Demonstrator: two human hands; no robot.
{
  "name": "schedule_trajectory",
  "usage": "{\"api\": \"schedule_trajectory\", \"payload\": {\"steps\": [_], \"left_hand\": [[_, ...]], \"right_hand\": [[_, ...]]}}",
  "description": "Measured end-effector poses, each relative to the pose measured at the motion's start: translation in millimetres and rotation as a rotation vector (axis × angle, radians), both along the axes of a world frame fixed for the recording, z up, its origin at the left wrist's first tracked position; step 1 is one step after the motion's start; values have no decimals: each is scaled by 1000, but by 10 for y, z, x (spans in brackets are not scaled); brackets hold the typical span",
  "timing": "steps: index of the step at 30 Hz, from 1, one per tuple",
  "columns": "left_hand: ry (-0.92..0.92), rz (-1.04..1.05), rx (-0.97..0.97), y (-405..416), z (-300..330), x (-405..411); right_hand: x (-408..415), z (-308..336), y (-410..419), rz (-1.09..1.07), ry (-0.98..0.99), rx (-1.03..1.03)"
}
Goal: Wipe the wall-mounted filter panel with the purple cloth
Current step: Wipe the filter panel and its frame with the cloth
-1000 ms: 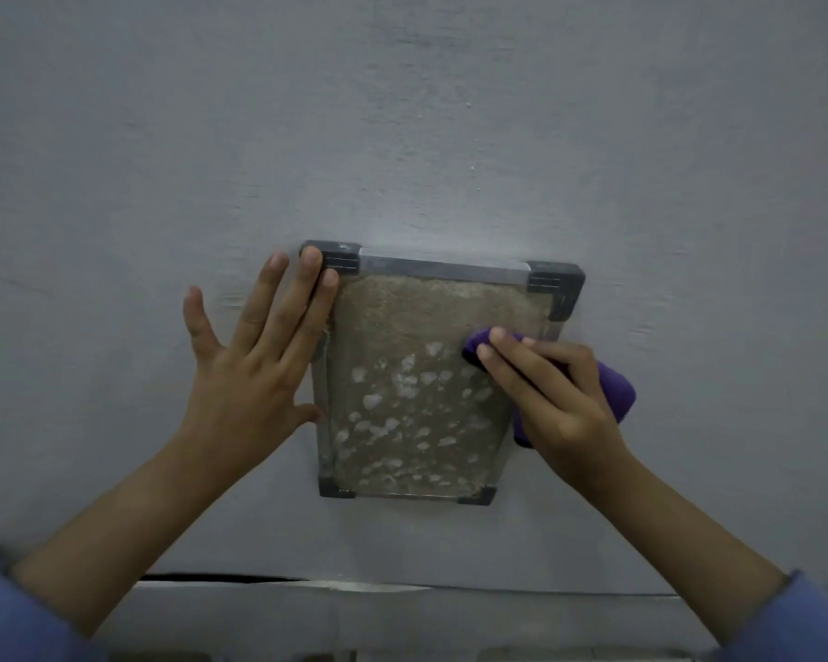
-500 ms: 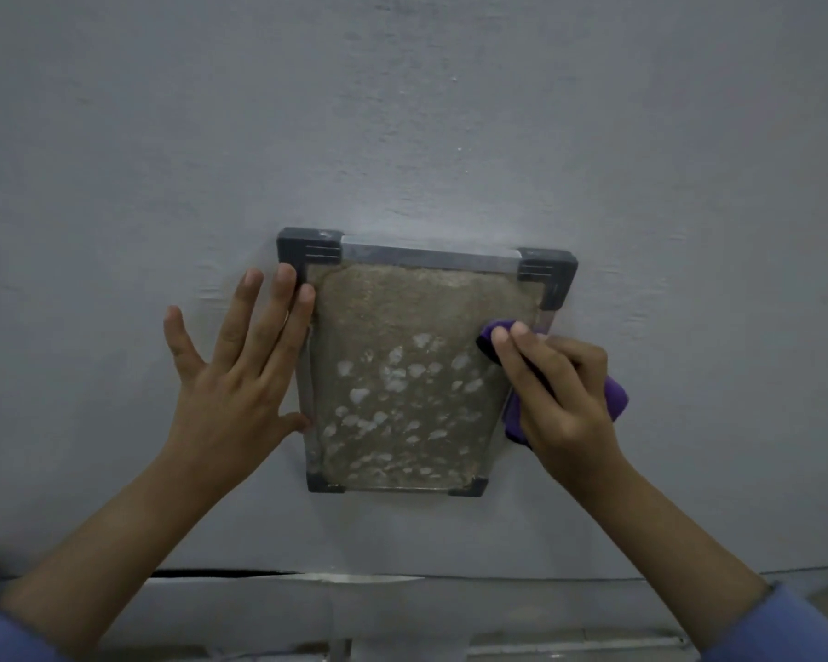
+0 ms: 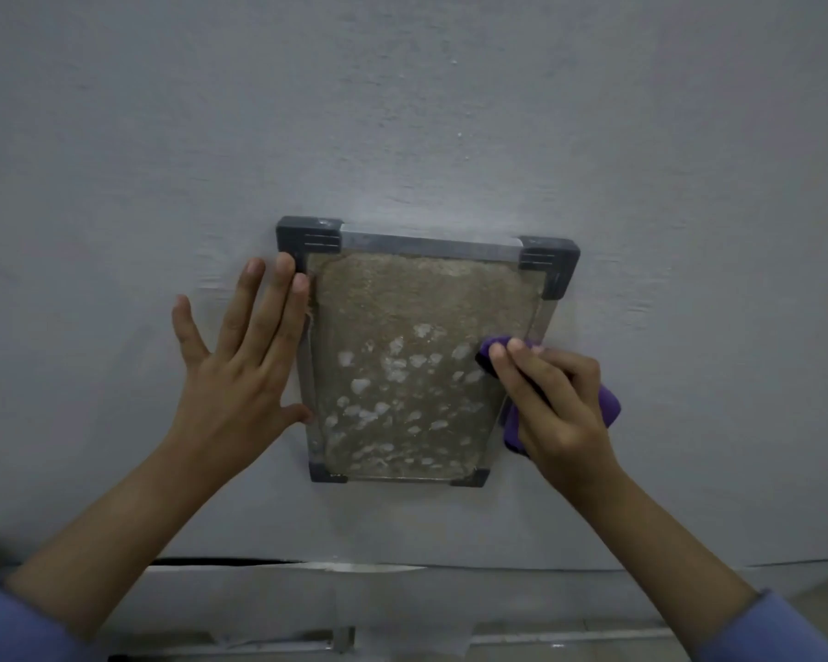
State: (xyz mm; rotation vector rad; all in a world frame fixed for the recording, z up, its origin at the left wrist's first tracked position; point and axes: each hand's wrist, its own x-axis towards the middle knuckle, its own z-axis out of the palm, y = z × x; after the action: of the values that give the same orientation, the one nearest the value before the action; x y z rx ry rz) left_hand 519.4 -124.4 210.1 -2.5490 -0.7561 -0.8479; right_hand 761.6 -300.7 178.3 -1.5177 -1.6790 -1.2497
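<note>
No brand, label or writing can be read anywhere on the filter panel (image 3: 417,355); its dark plastic corner pieces carry only moulded ridges. The panel hangs on the grey wall (image 3: 402,112), a metal-framed rectangle whose brownish mesh is mottled with pale patches across its lower half. The left hand (image 3: 240,370) lies flat on the wall against the panel's left edge, fingers straight and spread, the fingertips touching the frame just below the top left corner. The right hand (image 3: 553,403) presses the purple cloth (image 3: 610,406) onto the mesh at the panel's right edge, about mid-height; two fingers lie extended over the cloth while the others curl round the bunched fabric. Most of the cloth is hidden under that hand, and the frame's right edge is covered there too. Blue sleeves (image 3: 6,623) are cut off at the bottom corners. Below the wall, a pale ledge (image 3: 402,594) is too dim to make out.
</note>
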Motion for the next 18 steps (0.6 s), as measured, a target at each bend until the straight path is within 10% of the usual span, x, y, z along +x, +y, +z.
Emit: {"api": "schedule_trajectory", "payload": {"steps": [18], "left_hand": [[-7,40,-5,-67,2,-12]], "right_hand": [[-124,-157,-124,-24,67,-113]]}}
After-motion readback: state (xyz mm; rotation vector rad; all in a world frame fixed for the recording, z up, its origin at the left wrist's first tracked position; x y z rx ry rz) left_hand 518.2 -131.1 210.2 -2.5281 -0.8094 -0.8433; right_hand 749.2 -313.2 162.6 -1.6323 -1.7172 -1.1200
